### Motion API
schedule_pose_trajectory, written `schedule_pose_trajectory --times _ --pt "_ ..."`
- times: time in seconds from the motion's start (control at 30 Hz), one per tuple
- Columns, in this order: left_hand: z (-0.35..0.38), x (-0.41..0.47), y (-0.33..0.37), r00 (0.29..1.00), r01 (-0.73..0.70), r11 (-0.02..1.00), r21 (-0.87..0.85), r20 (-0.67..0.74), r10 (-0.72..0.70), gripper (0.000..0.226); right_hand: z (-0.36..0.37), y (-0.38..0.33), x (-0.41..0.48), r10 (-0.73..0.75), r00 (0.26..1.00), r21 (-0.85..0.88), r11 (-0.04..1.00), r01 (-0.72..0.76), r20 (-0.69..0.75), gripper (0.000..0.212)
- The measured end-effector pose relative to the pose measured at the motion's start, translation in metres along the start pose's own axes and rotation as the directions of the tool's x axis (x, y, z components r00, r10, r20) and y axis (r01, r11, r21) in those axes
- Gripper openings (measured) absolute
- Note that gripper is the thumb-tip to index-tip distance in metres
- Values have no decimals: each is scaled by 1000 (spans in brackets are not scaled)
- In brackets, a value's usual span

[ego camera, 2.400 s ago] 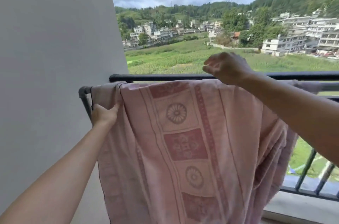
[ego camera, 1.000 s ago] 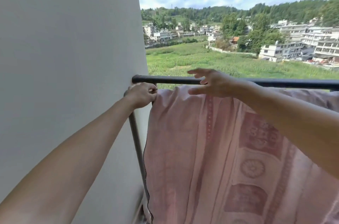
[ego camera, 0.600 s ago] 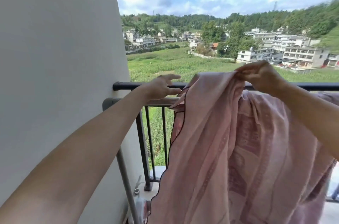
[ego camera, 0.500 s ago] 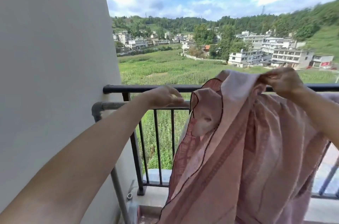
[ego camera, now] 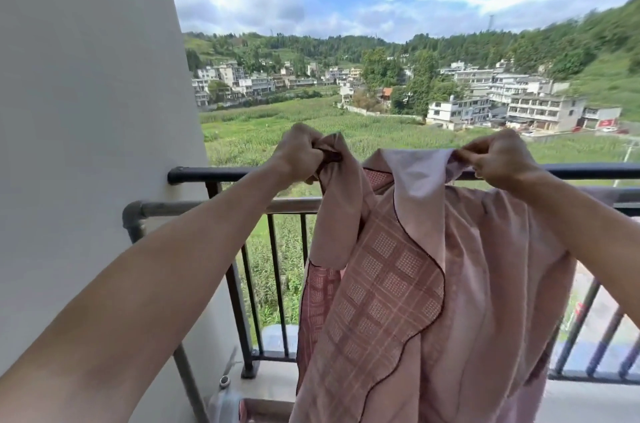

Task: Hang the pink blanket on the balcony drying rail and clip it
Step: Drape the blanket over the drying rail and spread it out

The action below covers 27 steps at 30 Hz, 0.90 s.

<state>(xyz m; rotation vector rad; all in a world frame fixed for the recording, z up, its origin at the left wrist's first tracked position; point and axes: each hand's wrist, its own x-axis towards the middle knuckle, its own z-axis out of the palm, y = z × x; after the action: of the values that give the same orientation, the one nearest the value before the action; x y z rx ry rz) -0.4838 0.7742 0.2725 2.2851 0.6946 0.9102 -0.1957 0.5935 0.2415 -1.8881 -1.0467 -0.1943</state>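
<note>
My left hand (ego camera: pixel 300 153) is fisted tight around a bunched corner of the pink blanket (ego camera: pixel 433 284), held just above the black top rail (ego camera: pixel 221 175) of the balcony railing. My right hand (ego camera: pixel 498 159) pinches the blanket's upper edge between thumb and fingers, also just above the black rail, further along from the left hand. Between the two hands the edge sags and folds over, showing a paler side. The rest of the blanket hangs down on my side of the black rail, covering the vertical bars (ego camera: pixel 277 284) there; a checked patch with a dark wavy hem faces me. The grey drying rail (ego camera: pixel 166 206) runs just below and in front of the black rail, bare at its elbow end by the white wall (ego camera: pixel 86 110); where the blanket meets it is hidden by cloth. Fields and houses lie beyond the black rail
</note>
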Motion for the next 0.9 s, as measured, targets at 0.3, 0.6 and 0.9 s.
schedule_pose_trajectory --times 0.3,0.6,0.9 --pt "-39 8 9 963 -29 981 -192 -270 -24 31 -78 -7 24 -19 999 122 992 23 -35 26" --pt "-50 -30 -3 930 55 944 -325 -328 -167 32 59 -97 -54 -439 712 211 896 391 548 49" --pt "-46 -155 -89 957 271 949 -162 -62 -284 17 65 -52 35 -92 954 414 909 -36 285 15"
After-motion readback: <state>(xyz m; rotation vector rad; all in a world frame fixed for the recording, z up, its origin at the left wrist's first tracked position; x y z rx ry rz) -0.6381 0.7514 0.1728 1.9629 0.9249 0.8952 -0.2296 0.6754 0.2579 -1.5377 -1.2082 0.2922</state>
